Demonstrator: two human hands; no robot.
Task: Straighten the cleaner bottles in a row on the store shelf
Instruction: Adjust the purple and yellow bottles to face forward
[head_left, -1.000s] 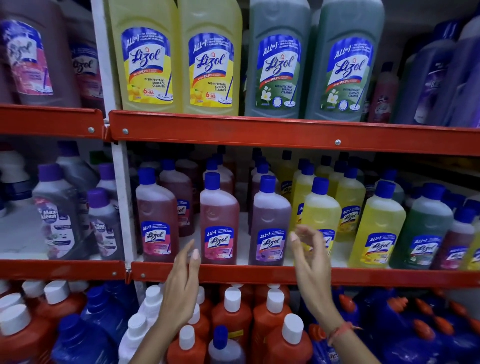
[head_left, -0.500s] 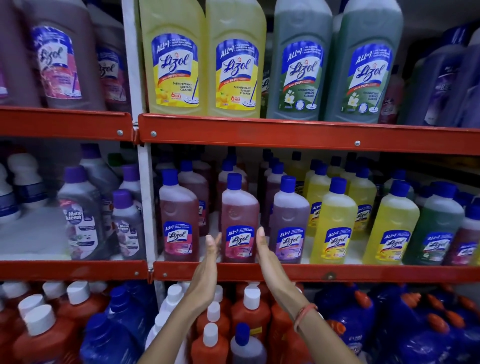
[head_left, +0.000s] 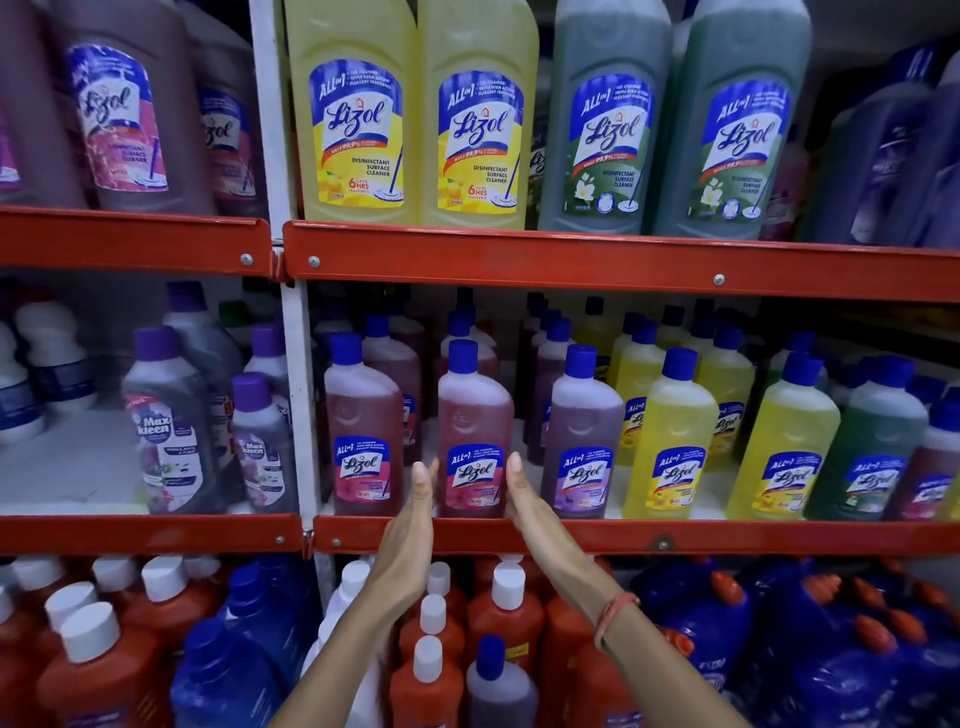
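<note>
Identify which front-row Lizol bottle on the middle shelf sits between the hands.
The second pink bottle from the white upright, flanked by left hand and right hand; others stand unflanked.

Orange-red painted metal shelf rail (head_left: 571, 535). Middle shelf, front row: translucent pink plastic cleaner bottle (head_left: 475, 431) with blue cap and blue-white-pink label; lilac plastic bottle (head_left: 584, 441); yellow plastic bottle (head_left: 675, 441); green plastic bottle (head_left: 872, 441). Lower shelf: orange bottles with white caps (head_left: 506, 613).

Bare forearms; an orange thread bracelet (head_left: 615, 613) circles the right wrist.
</note>
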